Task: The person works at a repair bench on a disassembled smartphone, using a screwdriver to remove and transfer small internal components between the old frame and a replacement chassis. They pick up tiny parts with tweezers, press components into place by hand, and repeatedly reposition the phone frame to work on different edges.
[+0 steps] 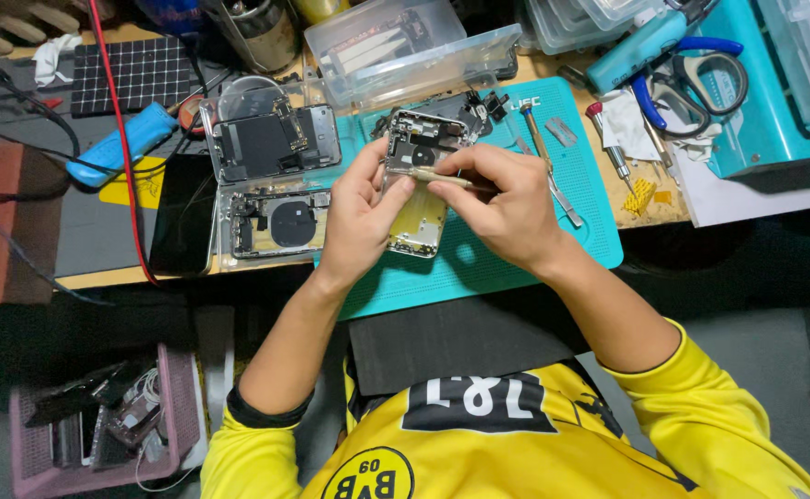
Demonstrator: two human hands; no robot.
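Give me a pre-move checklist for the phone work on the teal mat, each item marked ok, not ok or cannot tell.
1. Opened phone frame steadied: ok, the left hand grips its left edge.
2. Tool in hand: ok, the right hand pinches a slim tool laid across the frame.
3. Tool tip seated on a part: cannot tell, the fingers hide it.
4. Frame over the teal mat: ok.
5. Spare screwdriver within reach: ok, it lies on the mat beside the right hand.
6. Other opened phones kept apart: ok, they lie left of the hands.
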